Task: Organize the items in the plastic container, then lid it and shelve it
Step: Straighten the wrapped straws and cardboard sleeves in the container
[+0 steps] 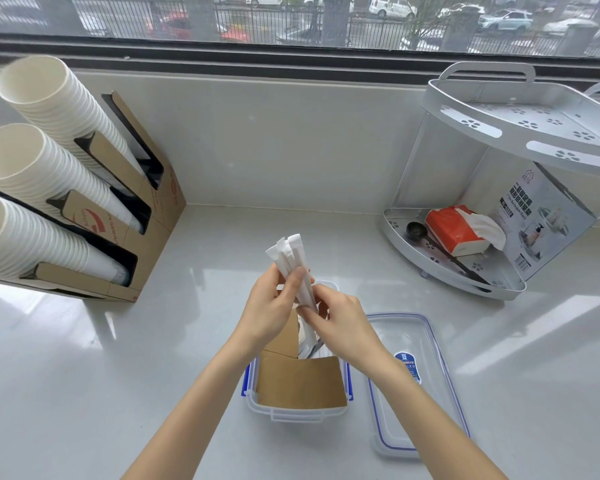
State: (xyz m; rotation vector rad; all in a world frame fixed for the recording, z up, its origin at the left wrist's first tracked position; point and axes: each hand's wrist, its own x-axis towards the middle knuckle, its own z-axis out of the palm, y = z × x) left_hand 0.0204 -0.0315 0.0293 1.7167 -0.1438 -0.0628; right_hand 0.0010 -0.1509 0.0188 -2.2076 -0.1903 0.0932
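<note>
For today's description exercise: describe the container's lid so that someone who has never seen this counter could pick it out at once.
Start at the white corner rack on the right of the counter, then come toward the person. The lid lies flat on the counter, just right of the plastic container holding brown card pieces. Unlike the box, it is a shallow clear panel with a thin blue seal line and a small blue label.

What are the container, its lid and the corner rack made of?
Container: clear plastic, glossy; its walls show the brown card inside.
Lid: the same clear plastic with a blue seal line; the counter shows through it.
Corner rack: probably white-painted metal, matte, with punched flower holes; moulded plastic is possible.
</note>
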